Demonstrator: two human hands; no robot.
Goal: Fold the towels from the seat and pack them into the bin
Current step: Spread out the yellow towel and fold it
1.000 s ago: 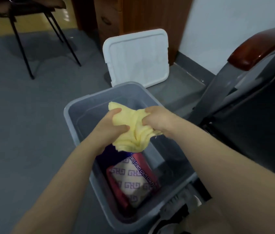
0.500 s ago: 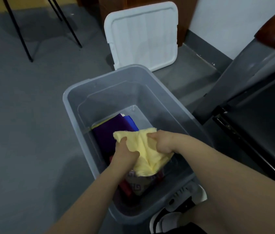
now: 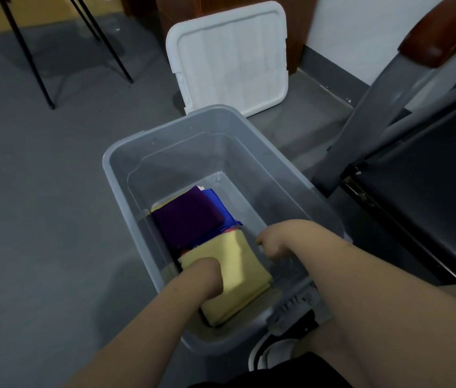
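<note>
A folded yellow towel (image 3: 238,273) lies flat at the near end of the grey plastic bin (image 3: 165,141), on top of a patterned towel. Folded purple (image 3: 185,217) and blue (image 3: 218,200) towels lie just beyond it in the bin. My left hand (image 3: 207,275) reaches down into the bin and presses on the yellow towel; the back of the hand hides its fingers. My right hand (image 3: 273,243) hovers beside the towel's right edge with loosely curled fingers and holds nothing.
The bin's white lid (image 3: 229,54) leans against a wooden cabinet behind the bin. A dark seat with a brown armrest (image 3: 442,32) stands at the right. Black chair legs (image 3: 34,68) stand on the grey floor at the far left. A shoe (image 3: 274,351) shows below the bin.
Both hands lowered the bunched yellow towel from above the bin down into it. It now lies flat; the right hand has let go and the left presses on it.
</note>
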